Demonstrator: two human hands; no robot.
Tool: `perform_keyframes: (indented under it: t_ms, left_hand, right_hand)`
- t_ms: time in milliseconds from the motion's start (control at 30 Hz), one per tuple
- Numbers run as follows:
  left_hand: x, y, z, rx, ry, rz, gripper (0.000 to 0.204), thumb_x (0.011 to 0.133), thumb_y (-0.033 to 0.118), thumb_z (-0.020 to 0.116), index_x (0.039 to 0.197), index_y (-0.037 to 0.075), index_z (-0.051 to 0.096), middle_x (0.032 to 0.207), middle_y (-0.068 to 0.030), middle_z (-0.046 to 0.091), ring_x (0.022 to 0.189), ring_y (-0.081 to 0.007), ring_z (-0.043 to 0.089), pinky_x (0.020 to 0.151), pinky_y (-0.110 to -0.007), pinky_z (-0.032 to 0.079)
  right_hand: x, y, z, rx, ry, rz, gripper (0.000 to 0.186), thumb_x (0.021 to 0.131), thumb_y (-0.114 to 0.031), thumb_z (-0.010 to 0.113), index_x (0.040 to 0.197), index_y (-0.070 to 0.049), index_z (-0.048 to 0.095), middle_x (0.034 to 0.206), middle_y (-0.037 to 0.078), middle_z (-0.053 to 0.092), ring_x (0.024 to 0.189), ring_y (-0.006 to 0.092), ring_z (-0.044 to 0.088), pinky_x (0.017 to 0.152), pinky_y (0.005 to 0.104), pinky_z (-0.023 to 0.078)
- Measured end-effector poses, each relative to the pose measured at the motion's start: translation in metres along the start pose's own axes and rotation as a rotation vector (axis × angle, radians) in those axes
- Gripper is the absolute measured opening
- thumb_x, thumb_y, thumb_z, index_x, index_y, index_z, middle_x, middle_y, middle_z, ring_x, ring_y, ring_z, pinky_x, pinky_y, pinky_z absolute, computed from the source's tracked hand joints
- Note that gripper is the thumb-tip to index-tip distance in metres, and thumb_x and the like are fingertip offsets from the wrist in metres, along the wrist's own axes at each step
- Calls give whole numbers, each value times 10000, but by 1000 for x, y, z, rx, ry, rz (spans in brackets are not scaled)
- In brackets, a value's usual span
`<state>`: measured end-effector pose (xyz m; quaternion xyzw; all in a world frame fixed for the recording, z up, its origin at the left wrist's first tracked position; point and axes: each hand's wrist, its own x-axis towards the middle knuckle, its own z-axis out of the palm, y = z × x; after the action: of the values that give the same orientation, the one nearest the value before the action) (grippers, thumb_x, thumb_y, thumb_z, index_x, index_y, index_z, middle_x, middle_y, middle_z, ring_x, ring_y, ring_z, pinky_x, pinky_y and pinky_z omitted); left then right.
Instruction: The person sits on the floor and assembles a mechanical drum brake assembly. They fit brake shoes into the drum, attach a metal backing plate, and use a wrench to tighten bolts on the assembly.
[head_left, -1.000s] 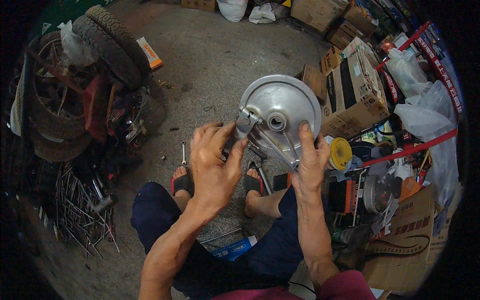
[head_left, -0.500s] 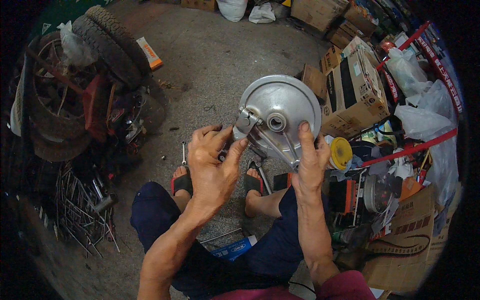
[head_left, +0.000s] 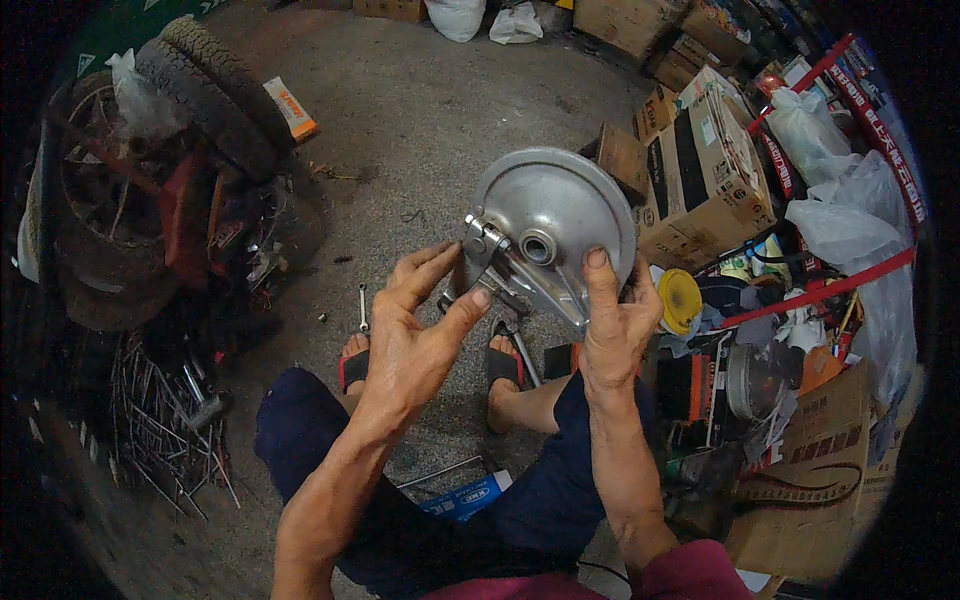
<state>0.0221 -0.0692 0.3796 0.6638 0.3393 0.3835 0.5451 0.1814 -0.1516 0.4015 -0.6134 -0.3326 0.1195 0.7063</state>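
Observation:
A round silver drum brake plate (head_left: 545,195) is held up in front of me, tilted, with a raised hub hole and a long ribbed arm cast on its face. My right hand (head_left: 618,325) grips its lower right rim, thumb on the face and fingers behind. At the plate's left side a small metal brake lever (head_left: 484,238) is clamped with a bolt. My left hand (head_left: 420,325) pinches the lever's lower end between thumb and fingers; part of that end is hidden by them.
Worn tyres (head_left: 215,95) and wheels are piled at the left, above a heap of thin metal rods (head_left: 165,425). A wrench (head_left: 363,307) lies by my left foot. Cardboard boxes (head_left: 705,190), plastic bags and a yellow lid (head_left: 679,301) crowd the right. A blue box (head_left: 470,497) lies between my legs.
The brake plate has shifted slightly left and tilted. The lever's end has swung a little downward and right against the plate, with my left thumb on it.

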Motion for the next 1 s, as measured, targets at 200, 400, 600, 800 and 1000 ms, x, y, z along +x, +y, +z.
perform_keyframes:
  t_ms: [200, 400, 600, 800, 1000]
  left_hand:
    - [-2, 0, 2, 25, -72, -65, 699, 745, 266, 776, 1296, -58, 493, 1335, -178, 485, 1286, -304, 422, 1071, -405, 313]
    - [-1, 6, 4, 46, -167, -108, 887, 716, 344, 795, 1350, -111, 373, 1366, -264, 399, 1304, -369, 376, 1087, -432, 295]
    - [-9, 1, 5, 128, -185, -59, 989, 706, 393, 801, 1379, -127, 296, 1389, -309, 327, 1312, -401, 343, 1097, -439, 282]
    - [-4, 2, 11, -12, -199, -153, 1020, 709, 396, 801, 1394, -131, 260, 1432, -324, 251, 1354, -414, 266, 1112, -449, 256]
    - [-9, 2, 9, 83, -206, -132, 1093, 690, 409, 807, 1403, -150, 197, 1431, -336, 227, 1363, -428, 239, 1118, -461, 249]
  right_hand:
    - [-4, -1, 5, -57, -15, -44, 485, 786, -275, 778, 1077, 56, 576, 961, 96, 648, 862, 157, 599, 786, 290, 476]
    - [-9, -3, 6, -100, -14, -19, 556, 760, -295, 802, 1111, 58, 554, 942, 101, 645, 818, 157, 609, 714, 278, 501]
    - [-11, 0, 12, -104, 20, -91, 568, 750, -281, 811, 1123, 58, 550, 939, 102, 650, 814, 158, 617, 727, 284, 506]
    - [-10, 8, 9, -146, -2, -128, 580, 746, -269, 814, 1135, 62, 541, 943, 110, 653, 824, 163, 622, 731, 287, 510]
    - [-9, -7, 11, -55, 0, 9, 588, 748, -283, 810, 1131, 69, 537, 946, 112, 652, 816, 168, 622, 693, 283, 520]
